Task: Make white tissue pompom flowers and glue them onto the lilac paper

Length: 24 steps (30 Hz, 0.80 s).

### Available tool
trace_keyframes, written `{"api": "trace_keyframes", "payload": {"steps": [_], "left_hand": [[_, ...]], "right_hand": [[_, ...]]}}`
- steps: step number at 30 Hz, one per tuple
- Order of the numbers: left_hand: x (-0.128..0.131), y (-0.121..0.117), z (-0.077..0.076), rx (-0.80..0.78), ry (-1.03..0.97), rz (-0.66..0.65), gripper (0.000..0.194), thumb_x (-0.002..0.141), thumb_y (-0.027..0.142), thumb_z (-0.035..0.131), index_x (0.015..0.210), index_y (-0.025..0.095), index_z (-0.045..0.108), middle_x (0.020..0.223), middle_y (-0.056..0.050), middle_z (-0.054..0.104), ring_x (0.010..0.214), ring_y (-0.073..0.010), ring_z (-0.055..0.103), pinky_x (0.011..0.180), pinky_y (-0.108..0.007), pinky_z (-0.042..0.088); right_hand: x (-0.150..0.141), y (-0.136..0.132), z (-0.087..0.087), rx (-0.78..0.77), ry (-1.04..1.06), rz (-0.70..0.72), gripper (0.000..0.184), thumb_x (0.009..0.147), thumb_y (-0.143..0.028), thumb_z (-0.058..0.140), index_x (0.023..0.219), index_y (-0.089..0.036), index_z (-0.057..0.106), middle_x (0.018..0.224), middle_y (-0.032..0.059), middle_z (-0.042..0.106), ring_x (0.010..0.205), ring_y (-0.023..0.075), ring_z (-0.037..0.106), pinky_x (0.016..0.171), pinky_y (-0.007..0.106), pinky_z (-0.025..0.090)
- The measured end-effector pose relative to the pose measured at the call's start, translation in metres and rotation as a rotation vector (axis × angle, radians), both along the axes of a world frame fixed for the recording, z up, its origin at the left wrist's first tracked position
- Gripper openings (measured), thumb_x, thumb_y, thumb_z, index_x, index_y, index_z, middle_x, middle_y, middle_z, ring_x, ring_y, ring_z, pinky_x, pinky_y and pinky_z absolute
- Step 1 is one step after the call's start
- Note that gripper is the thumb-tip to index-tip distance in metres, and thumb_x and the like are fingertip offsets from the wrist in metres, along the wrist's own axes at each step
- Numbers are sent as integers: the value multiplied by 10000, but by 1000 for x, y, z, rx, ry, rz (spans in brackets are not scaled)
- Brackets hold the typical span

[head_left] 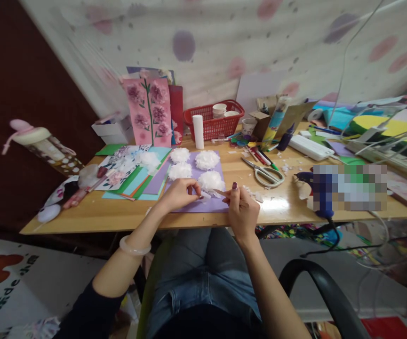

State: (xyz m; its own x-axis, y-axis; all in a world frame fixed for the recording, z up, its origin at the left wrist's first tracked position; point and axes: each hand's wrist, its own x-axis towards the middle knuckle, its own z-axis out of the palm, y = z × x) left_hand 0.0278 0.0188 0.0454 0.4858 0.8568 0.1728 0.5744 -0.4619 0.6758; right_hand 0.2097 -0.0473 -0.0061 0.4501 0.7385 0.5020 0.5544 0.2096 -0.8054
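My left hand [182,194] is closed in a pinch on a small white strip [206,195], which looks like tissue or thin paper. A thin brownish stick [220,192] juts from my right hand [243,212], its fingers closed round it and its tip pointing left at the strip. Both hands are over the near part of a purple sheet [217,205]. On that sheet sit fluffy white paper flowers: one [211,181] just beyond my fingertips, another [207,160] behind it, and two more [179,171] [179,155] to the left.
Coloured paper sheets [129,183] lie left. A pink flower card [148,113], a white cylinder [198,132] and a red basket [213,126] stand behind. Scissors [267,176], markers [261,157] and a blue glue gun [325,193] with trailing cords lie right. A bottle [46,146] stands far left.
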Motion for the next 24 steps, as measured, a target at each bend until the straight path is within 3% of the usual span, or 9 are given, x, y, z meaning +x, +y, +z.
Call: {"api": "trace_keyframes", "payload": {"steps": [8, 15, 21, 24], "left_hand": [[22, 7, -12, 84, -2, 39, 118, 723, 78, 687, 688, 186, 653, 708, 28, 666, 665, -133, 568, 676, -259, 446], [30, 8, -20, 165, -9, 83, 135, 763, 110, 704, 714, 194, 610, 765, 22, 664, 703, -145, 577, 719, -281, 465], [26, 3, -22, 216, -7, 130, 92, 808, 134, 697, 818, 188, 623, 824, -1, 652, 767, -161, 595, 757, -286, 481], [16, -3, -26, 246, 16, 209, 183, 801, 145, 711, 965, 170, 632, 981, -62, 655, 936, -213, 608, 856, -329, 476]], "right_hand": [[1, -7, -2, 33, 44, -8, 554, 1021, -557, 293, 718, -209, 600, 578, 27, 677, 547, 173, 663, 591, 285, 464], [-2, -8, -2, 54, -38, 0, 535, 1020, -525, 318, 712, -207, 618, 543, 18, 666, 510, 154, 640, 574, 267, 434], [-3, -4, 1, 48, -108, 9, 496, 1018, -482, 336, 682, -217, 587, 587, 33, 689, 541, 163, 641, 573, 267, 417], [-2, -3, 2, 41, -133, 13, 495, 1023, -475, 315, 686, -219, 571, 594, 34, 687, 539, 160, 633, 563, 262, 402]]}}
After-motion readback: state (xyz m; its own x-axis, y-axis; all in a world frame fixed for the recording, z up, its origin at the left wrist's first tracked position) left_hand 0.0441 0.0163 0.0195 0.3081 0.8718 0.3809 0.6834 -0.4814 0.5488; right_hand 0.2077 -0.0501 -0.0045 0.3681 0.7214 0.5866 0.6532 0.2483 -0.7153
